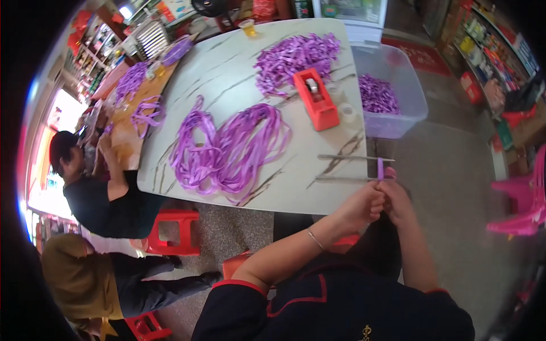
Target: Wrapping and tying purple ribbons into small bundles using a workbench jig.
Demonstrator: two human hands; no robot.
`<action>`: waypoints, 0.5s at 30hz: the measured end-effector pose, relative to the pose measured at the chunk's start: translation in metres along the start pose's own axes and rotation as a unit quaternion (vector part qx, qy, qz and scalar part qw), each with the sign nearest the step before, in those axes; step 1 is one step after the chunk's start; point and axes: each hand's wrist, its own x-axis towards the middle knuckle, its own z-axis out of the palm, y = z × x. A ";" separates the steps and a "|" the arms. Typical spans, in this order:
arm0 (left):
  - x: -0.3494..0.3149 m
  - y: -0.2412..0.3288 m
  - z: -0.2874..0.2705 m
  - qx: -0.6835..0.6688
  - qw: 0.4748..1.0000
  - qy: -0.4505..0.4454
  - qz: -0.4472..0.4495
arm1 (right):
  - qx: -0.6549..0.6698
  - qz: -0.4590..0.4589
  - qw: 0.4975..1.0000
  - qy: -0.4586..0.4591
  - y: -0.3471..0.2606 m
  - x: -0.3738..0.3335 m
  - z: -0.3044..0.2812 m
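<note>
Two thin metal rods (347, 157) jut past the right edge of the table, side by side. A short stretch of purple ribbon (381, 169) is looped across them near their ends. My left hand (367, 203) is closed in a fist at the ribbon's lower end, touching my right hand (396, 199). The right hand's fingers are closed around the ribbon from the right side, one fingertip beside the rods. The fingers hide the ribbon's end. On the tabletop, nearest my hands, lies a large loose bundle of long purple ribbon (242, 150).
A red tape dispenser (316, 101) stands by a tape roll (347, 112) and a heap of short purple pieces (296, 59) on the marble-patterned table (222, 62). A clear bin (412, 102) holds more pieces. A co-worker (108, 187) sits left; another person (85, 278) is behind. Red stools (176, 230) stand below.
</note>
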 end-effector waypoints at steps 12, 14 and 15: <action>-0.006 0.010 -0.017 -0.112 0.985 -0.124 -0.048 | -0.248 -0.130 0.958 -0.057 -0.113 0.027 0.053; -0.009 0.009 -0.015 -0.091 0.988 -0.116 -0.047 | -0.359 -0.175 0.914 -0.065 -0.123 0.058 0.082; -0.007 0.009 -0.016 -0.089 0.988 -0.120 -0.045 | -0.361 -0.220 0.904 -0.073 -0.123 0.078 0.094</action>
